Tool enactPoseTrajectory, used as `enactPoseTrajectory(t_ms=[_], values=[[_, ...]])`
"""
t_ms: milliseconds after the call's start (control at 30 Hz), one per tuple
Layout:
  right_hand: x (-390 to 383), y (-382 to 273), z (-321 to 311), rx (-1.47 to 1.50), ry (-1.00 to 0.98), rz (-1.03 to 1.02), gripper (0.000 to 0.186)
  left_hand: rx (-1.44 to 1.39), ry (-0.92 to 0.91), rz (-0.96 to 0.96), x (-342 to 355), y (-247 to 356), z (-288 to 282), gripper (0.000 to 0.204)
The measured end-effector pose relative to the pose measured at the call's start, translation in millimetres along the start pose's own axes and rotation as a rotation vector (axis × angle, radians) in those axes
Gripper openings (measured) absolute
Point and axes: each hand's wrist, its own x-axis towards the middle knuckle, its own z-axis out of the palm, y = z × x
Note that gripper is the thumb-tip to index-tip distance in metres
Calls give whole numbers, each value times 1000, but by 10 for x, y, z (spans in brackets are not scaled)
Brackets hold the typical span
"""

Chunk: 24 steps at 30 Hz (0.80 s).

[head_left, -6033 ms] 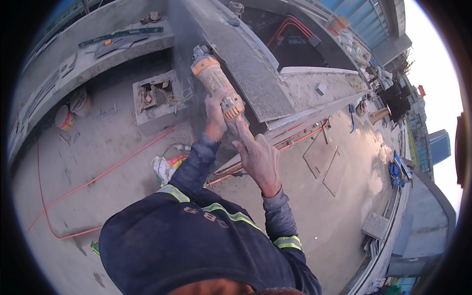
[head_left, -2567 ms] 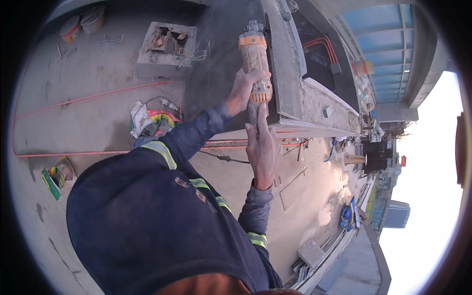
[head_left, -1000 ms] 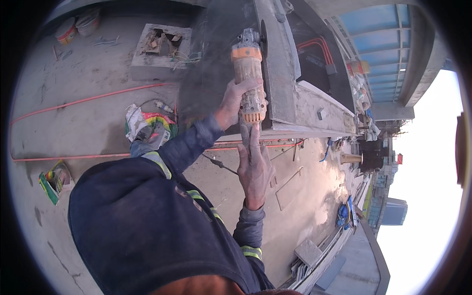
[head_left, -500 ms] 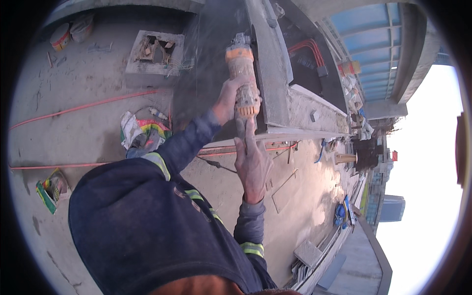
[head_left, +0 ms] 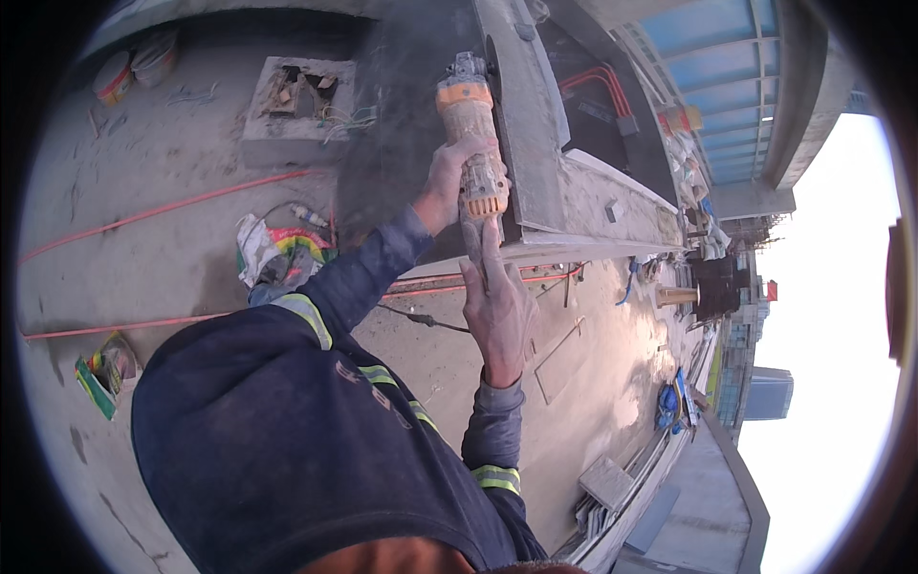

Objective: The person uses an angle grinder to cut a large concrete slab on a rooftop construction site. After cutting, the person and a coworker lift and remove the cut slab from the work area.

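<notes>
Got grinder clamped in left grip at body, right grip at tail; guide squarely along slab edge.

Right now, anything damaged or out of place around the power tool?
Yes, left of the power tool: the square block has a ragged hole with scraps inside, and loose wires trail at its right side. Lower left, a jagged crack marks the floor.

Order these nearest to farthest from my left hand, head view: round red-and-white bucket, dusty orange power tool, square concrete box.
1. Dusty orange power tool, in left hand.
2. Square concrete box, on the left.
3. Round red-and-white bucket, farther left.
</notes>
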Motion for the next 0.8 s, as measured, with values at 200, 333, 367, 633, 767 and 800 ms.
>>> enactPoseTrajectory(t_ms=[200,333,367,633,767,800], values=[[-98,111,72,23,32,-39,69,12,13,-11,-169,4,104,41],[-268,57,-23,45,-5,16,69,37,-13,8,-361,-40,162,41],[-270,65,-9,59,17,-4,70,37,-4,13,-353,-52,146,41],[-35,108,72,8,46,-43,70,-3,-10,-16,-47,-13,10,42],[12,72,85,-14,56,-36,71,-4,-9,-20,4,8,7,41],[17,71,72,-29,63,-45,71,4,0,-15,3,17,21,41]])
